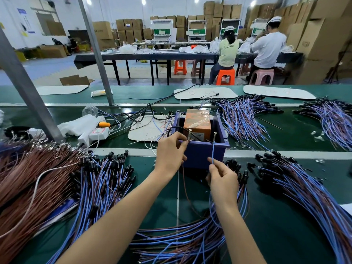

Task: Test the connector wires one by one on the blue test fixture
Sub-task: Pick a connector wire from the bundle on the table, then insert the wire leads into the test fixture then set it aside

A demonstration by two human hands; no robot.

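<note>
Pinching wire [213,149] ends, hands [169,155] [222,180] at fixture [202,155]

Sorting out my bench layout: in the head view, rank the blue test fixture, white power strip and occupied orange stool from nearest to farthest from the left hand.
1. blue test fixture, directly at the fingers of the left hand.
2. white power strip, farther off to its left.
3. occupied orange stool, far back in the room.
</note>
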